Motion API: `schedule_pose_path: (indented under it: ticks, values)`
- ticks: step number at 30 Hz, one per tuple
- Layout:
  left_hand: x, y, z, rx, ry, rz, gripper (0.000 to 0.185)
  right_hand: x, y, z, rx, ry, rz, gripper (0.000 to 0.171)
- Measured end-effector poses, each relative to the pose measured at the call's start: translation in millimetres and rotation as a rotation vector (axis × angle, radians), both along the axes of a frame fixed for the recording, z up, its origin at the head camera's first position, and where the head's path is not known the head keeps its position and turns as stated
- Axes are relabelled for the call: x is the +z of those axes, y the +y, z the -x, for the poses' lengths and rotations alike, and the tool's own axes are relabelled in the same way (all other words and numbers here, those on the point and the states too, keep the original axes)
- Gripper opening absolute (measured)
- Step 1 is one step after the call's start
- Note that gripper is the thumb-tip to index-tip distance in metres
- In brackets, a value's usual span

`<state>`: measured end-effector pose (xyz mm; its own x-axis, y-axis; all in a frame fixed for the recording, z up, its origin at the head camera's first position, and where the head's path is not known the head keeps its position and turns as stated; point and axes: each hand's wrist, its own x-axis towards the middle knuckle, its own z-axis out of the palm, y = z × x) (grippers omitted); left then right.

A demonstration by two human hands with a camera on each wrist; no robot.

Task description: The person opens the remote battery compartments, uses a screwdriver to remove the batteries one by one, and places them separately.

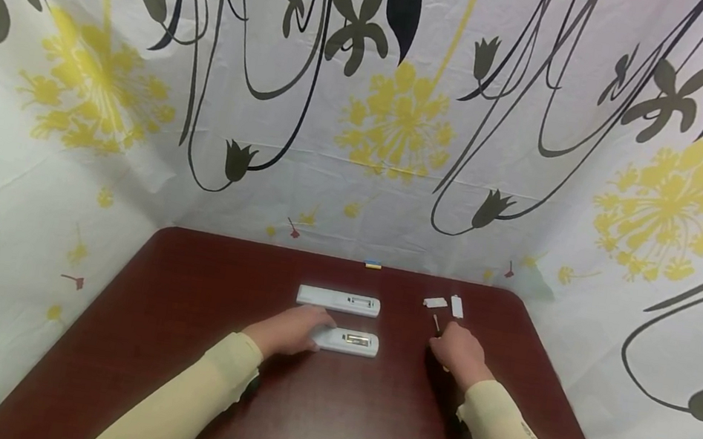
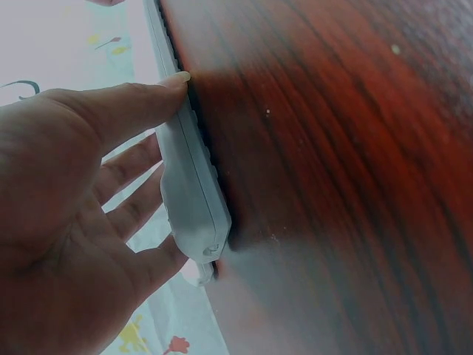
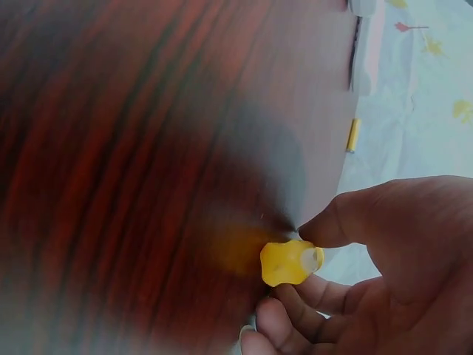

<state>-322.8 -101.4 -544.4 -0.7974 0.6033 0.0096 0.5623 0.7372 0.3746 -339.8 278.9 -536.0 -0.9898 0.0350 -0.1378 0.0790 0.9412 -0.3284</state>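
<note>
My left hand (image 1: pixel 294 330) grips the left end of a white remote control (image 1: pixel 348 341) lying face down, its battery compartment uncovered. In the left wrist view the thumb (image 2: pixel 140 100) is on the remote's near side and the fingers reach round its far side. My right hand (image 1: pixel 460 351) holds a screwdriver (image 1: pixel 436 323) low over the table, its thin shaft pointing away from me. The end of its yellow handle (image 3: pixel 284 262) shows between thumb and fingers in the right wrist view. Beyond the gripped remote lies a second white remote (image 1: pixel 327 298), also with its compartment uncovered.
Two small white battery covers (image 1: pixel 436 303) (image 1: pixel 457 307) lie just beyond my right hand. At the far edge of the dark red wooden table (image 1: pixel 237 263) sits a small yellow and blue piece (image 1: pixel 373 264). A flowered curtain (image 1: pixel 300 197) surrounds the table's back and sides.
</note>
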Motion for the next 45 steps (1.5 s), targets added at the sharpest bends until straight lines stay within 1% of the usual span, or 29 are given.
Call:
schedule_pose_path:
  ticks: [15,19,26,32,35,37,42,45]
  values:
    - [-0.1,1,0.3,-0.009,0.005,0.001,0.045,-3.1,3,3.9,0.008,-0.014,0.017,0.031]
    - [-0.7,1,0.4,-0.009,0.007,0.007,0.045,-5.5,5,5.3,0.002,-0.003,0.044,0.031]
    - [-0.1,2,0.0,-0.008,0.006,0.011,0.046,-12.1,8,7.2,-0.041,-0.016,0.090,0.028]
    - [-2.1,2,1.2,-0.007,0.007,0.018,0.046,-14.3,8,7.5,-0.043,-0.018,0.153,0.025]
    - [-3.3,2,1.3,-0.001,0.005,0.027,0.046,-12.5,5,6.8,-0.014,-0.010,0.208,0.022]
    - [-3.6,2,1.3,0.002,0.005,0.029,0.046,-11.7,3,7.0,0.024,0.017,0.212,0.020]
    - [-0.9,1,-0.3,-0.013,0.017,0.016,0.045,-8.8,-5,8.7,0.143,0.162,0.141,0.014]
    - [0.3,0,-1.2,-0.020,0.019,0.009,0.045,-4.6,-11,8.5,0.193,0.229,0.123,0.016]
